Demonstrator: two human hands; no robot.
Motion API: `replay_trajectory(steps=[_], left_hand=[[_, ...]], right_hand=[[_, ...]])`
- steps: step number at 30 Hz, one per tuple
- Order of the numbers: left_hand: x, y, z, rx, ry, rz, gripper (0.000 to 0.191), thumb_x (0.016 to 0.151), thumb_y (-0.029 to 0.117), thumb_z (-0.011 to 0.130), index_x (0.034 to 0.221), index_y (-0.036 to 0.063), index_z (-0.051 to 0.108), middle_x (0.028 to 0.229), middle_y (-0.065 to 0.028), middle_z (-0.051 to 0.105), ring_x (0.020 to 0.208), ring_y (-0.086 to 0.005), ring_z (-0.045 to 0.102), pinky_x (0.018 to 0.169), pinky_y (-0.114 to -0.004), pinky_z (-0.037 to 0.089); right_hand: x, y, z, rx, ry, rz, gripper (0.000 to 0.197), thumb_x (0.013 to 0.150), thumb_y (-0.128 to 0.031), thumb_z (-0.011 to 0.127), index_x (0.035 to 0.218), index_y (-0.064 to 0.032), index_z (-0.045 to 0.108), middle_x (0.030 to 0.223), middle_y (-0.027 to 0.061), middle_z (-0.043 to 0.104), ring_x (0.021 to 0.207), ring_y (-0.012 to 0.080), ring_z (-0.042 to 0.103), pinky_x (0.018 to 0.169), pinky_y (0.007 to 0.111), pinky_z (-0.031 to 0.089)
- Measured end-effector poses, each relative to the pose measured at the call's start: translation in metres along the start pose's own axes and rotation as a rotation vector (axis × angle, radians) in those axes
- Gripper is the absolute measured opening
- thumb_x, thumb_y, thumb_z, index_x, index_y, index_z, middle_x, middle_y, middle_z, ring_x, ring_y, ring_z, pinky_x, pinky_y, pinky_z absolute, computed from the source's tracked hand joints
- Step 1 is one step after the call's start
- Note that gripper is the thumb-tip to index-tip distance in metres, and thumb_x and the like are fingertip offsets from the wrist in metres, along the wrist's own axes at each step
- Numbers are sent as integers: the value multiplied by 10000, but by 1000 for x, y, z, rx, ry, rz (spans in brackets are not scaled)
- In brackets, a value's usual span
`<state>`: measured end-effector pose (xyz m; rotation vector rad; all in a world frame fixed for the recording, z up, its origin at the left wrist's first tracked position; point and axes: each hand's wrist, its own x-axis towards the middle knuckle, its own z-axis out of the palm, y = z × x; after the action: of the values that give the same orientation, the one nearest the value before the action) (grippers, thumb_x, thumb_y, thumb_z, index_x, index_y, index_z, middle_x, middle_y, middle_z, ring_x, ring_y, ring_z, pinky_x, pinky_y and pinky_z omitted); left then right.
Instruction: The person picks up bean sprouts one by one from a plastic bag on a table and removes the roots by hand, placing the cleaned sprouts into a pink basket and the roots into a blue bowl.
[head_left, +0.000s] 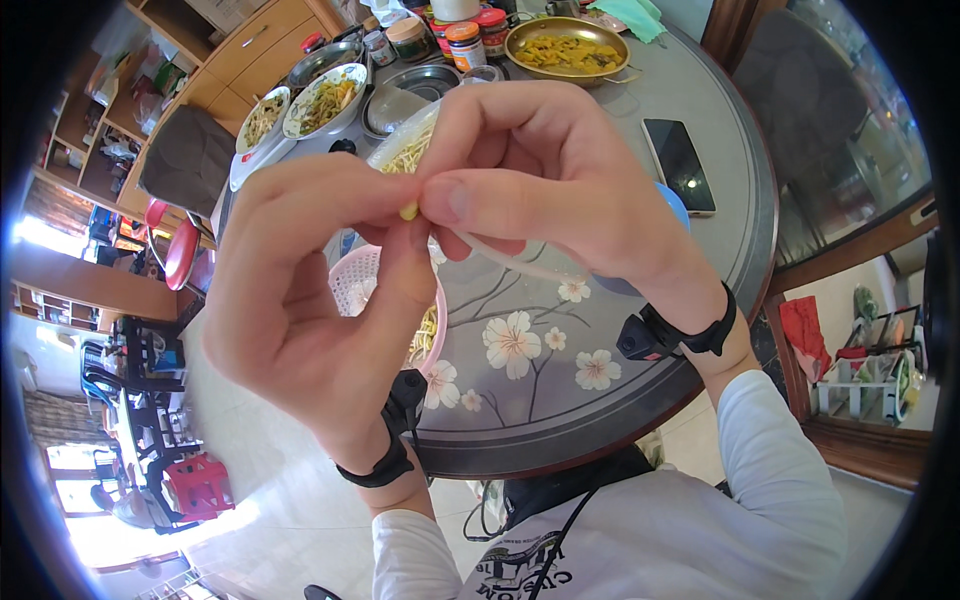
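My left hand (322, 300) and my right hand (540, 172) meet above a round table, their fingertips pinching one bean sprout. Its yellow head (409, 211) shows between the fingertips, and its pale stem (517, 262) stretches right beneath my right hand. Behind the hands lies a clear plastic bag of bean sprouts (405, 154). A pink perforated basket (441, 330), partly hidden by my left hand, holds more sprouts. Part of a blue bowl (675, 206) shows behind my right wrist.
A phone (679, 166) lies at the right of the table (712, 262). A golden pan (568, 73) of food stands at the back, beside several jars (465, 46). Two dishes of food (325, 101) (264, 120) are at the back left, near a metal plate (427, 81).
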<state>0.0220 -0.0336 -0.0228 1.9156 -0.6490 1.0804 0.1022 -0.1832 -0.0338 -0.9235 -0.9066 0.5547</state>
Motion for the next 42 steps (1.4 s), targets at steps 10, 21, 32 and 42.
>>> replay_trajectory(steps=[10,21,32,42], left_hand=[[-3,6,4,-96,203,-312,181,741,-107,681,892,-46,603,922,-134,633,805,-132,609,716,-225,497],[0,6,9,-111,169,-334,171,781,-83,662,944,-57,615,902,-98,627,815,-131,615,739,-234,504],[-3,4,7,-40,186,-291,164,705,-145,652,817,-42,588,876,-118,636,827,-151,616,753,-251,502],[-7,-1,0,54,110,-202,125,773,-90,636,803,-29,531,908,-158,643,697,-103,583,634,-192,471]], right_hand=[[8,18,-1,-394,81,-533,182,801,-28,671,978,-8,634,925,69,640,778,111,631,670,221,527],[4,10,-3,-433,111,-563,177,796,81,655,967,79,609,918,117,612,781,138,603,692,236,532],[6,12,-2,-502,90,-594,179,764,114,660,938,80,630,914,124,627,816,170,620,696,252,535],[7,16,2,-590,108,-659,183,758,87,669,928,36,626,901,104,642,781,157,638,686,249,539]])
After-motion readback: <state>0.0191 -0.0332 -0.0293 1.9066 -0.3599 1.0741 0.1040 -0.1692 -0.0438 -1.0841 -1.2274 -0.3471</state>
